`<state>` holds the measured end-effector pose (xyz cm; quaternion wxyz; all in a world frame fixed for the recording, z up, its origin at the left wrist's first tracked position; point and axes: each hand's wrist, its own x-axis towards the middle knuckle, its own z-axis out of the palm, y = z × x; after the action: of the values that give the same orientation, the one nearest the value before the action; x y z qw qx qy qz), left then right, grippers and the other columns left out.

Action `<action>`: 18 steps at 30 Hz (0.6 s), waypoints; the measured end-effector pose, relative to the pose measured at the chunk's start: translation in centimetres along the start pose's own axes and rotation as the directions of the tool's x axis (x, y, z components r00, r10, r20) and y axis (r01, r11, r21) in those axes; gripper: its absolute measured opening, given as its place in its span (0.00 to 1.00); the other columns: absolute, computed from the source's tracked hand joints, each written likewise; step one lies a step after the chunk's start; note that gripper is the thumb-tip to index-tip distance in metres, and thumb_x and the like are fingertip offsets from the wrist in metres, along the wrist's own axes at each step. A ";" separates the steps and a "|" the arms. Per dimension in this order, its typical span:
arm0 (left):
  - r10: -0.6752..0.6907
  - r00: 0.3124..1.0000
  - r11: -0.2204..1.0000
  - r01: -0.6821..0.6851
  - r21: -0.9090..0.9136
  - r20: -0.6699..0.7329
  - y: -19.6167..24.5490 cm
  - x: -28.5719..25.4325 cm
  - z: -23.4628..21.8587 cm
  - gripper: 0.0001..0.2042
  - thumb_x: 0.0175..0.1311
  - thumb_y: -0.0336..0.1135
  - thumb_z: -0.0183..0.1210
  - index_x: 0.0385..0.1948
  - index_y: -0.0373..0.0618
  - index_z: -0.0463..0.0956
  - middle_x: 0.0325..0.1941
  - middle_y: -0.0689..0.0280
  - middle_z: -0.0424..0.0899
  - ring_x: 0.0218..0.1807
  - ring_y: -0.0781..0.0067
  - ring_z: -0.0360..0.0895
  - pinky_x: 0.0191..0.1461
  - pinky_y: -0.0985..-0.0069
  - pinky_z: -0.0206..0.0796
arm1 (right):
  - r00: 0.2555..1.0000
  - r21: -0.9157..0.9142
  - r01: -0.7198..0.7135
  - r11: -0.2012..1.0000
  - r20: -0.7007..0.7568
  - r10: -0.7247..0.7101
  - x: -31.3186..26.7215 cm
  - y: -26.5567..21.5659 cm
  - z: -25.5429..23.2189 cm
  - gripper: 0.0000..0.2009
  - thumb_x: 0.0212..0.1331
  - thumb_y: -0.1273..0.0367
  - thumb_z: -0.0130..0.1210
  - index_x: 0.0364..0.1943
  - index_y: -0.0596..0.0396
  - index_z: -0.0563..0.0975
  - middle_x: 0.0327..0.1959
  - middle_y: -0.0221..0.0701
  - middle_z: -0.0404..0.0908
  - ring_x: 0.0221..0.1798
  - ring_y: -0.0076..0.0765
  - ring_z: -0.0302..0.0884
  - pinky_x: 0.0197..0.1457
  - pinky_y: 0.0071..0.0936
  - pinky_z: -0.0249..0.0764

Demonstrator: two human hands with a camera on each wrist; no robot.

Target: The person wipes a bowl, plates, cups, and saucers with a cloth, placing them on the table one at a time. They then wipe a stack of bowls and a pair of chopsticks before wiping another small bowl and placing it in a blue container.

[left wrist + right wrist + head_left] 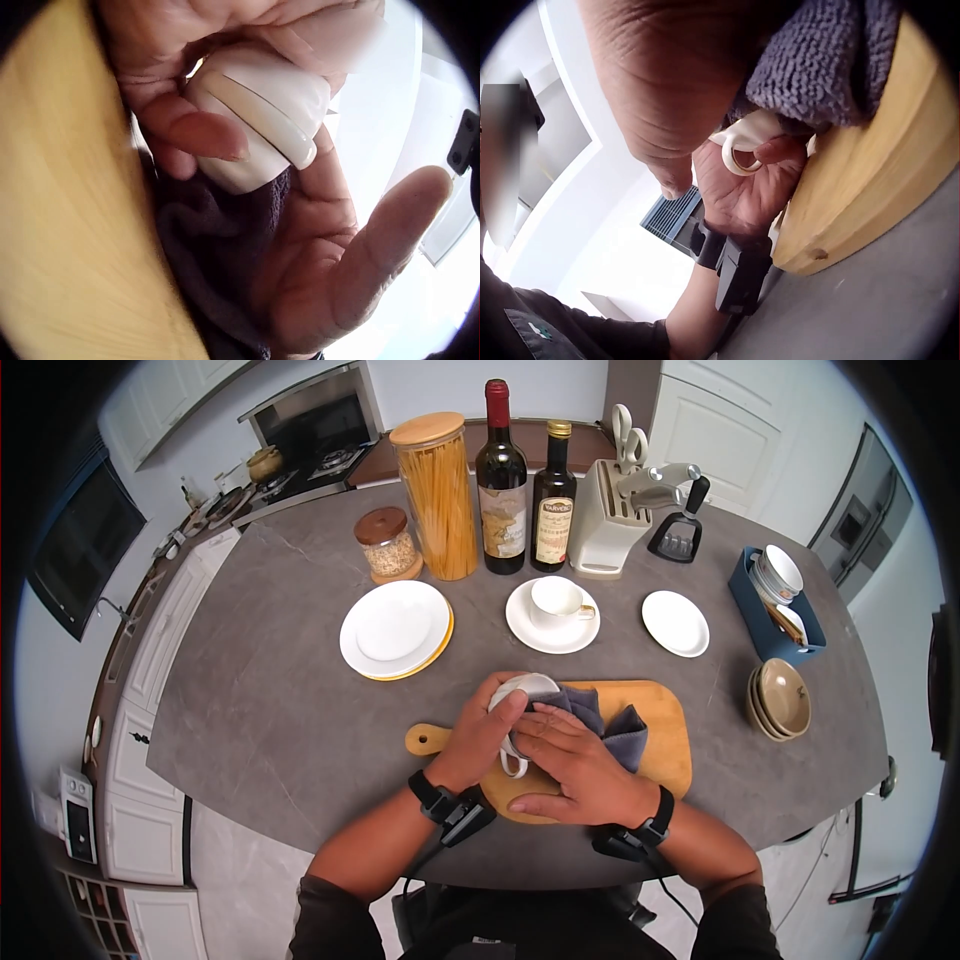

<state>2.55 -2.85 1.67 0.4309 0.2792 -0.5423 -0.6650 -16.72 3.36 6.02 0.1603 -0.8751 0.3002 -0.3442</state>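
A white teacup (538, 683) with a looped handle (733, 159) is tilted on its side above the wooden cutting board (668, 735). My left hand (482, 730) grips it around the body, the thumb along its upper side. A dark grey-purple knitted cloth (625, 736) lies bunched over the board and runs up against the cup. With fairly straight fingers and the thumb spread away, my right hand (588, 768) presses the cloth to the cup. Part of the cloth is hidden under that palm.
Stacked plates (395, 628), a cup on a saucer (525, 630) and a small white plate (675, 623) stand beyond the board. Behind them are a pasta jar (436, 500), two bottles and a knife block (607, 525). Brown bowls (783, 700) and a blue basket (745, 595) sit right.
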 end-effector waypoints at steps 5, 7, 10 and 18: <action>0.022 1.000 1.000 -0.021 0.017 -0.022 -0.6 -0.1 -0.4 0.26 0.81 0.52 0.59 0.65 0.37 0.72 0.61 0.63 0.82 0.61 0.77 0.77 0.66 0.74 0.71 | 1.000 0.031 -0.006 1.000 0.000 0.006 0.2 0.1 -0.2 0.27 0.62 0.56 0.72 0.58 0.62 0.80 0.59 0.47 0.83 0.65 0.57 0.80 0.79 0.53 0.67; 0.005 1.000 1.000 -0.005 0.020 0.000 -0.8 -0.2 -0.5 0.34 0.78 0.62 0.57 0.66 0.36 0.70 0.63 0.57 0.81 0.64 0.71 0.78 0.71 0.70 0.70 | 1.000 0.105 -0.028 0.994 -0.005 0.028 -0.4 0.7 -0.1 0.23 0.64 0.59 0.71 0.55 0.61 0.80 0.54 0.46 0.84 0.60 0.56 0.82 0.77 0.53 0.69; 0.020 1.000 0.999 -0.020 0.043 0.005 -0.7 -0.2 -0.3 0.35 0.77 0.62 0.58 0.67 0.36 0.69 0.64 0.57 0.80 0.64 0.70 0.78 0.71 0.69 0.70 | 0.998 0.184 -0.033 0.982 -0.055 0.043 -0.6 1.1 0.0 0.14 0.66 0.64 0.68 0.47 0.60 0.82 0.45 0.43 0.86 0.52 0.53 0.85 0.73 0.52 0.73; 0.000 1.000 0.992 0.001 -0.122 0.008 -0.9 -0.3 -0.5 0.27 0.81 0.52 0.57 0.68 0.39 0.71 0.61 0.63 0.82 0.60 0.78 0.78 0.64 0.74 0.73 | 0.974 -0.079 0.017 0.997 -0.222 -0.034 -0.9 2.3 -0.9 0.05 0.64 0.72 0.67 0.39 0.59 0.84 0.42 0.40 0.87 0.50 0.47 0.85 0.64 0.46 0.77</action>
<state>2.89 -2.75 0.69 0.4447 0.2496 -0.5023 -0.6983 -18.82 2.10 5.12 0.0875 -0.8402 0.3180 -0.4305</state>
